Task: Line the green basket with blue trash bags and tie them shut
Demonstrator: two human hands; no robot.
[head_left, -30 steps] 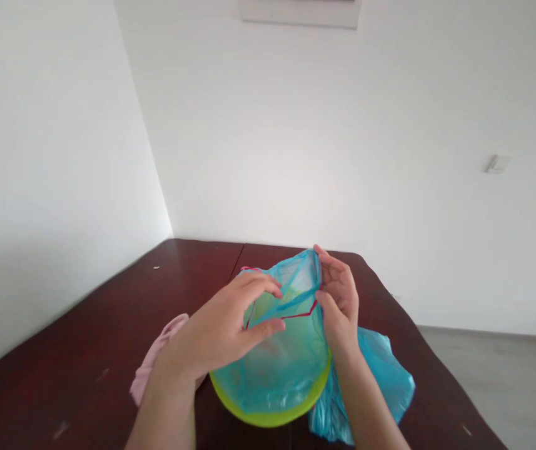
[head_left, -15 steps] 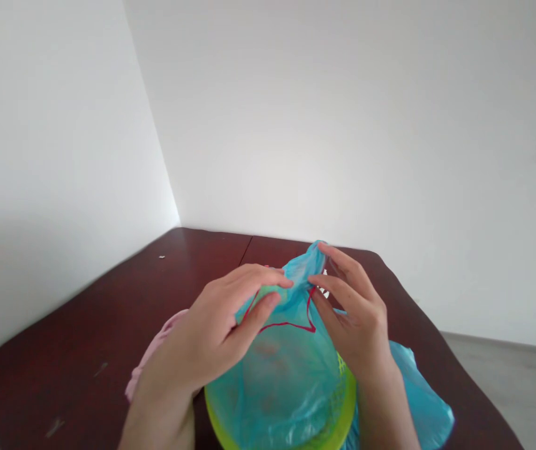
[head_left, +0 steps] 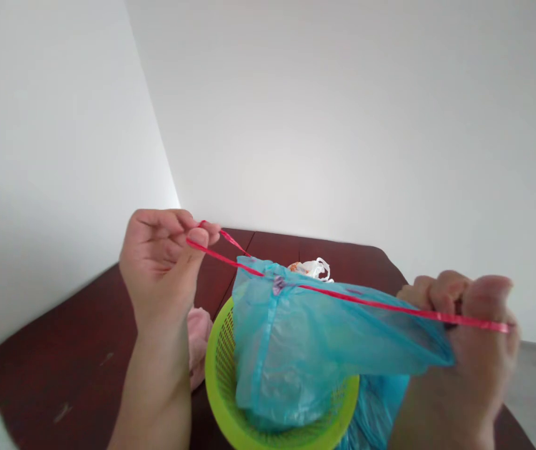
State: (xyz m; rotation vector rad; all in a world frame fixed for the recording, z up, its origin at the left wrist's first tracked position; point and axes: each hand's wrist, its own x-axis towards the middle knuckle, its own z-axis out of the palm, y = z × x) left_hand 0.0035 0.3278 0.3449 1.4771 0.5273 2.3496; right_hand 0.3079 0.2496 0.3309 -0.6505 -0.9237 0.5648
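Note:
A translucent blue drawstring bag [head_left: 291,356] sits partly inside a lime-green plastic basket [head_left: 221,375], its mouth stretched sideways above the rim. The red drawstring [head_left: 362,301] runs taut from one hand to the other. On the left, my left hand [head_left: 162,262] pinches a loop of it between thumb and fingers. My right hand [head_left: 469,319] is closed round the other end, with the bag's pulled-out corner beside it. Whatever the bag holds is hidden behind the film.
Pink cloth [head_left: 198,340] lies left of the basket on the dark red table [head_left: 90,331]. Another blue plastic bag [head_left: 378,406] is at its right. Behind stands a crumpled white plastic bag [head_left: 315,269] with orange on it. White walls [head_left: 319,125] rise beyond.
My hands have moved apart, left and right, from close together over the bag's mouth. The red drawstring is now drawn out tight between them, and the bag's edge is stretched toward the right.

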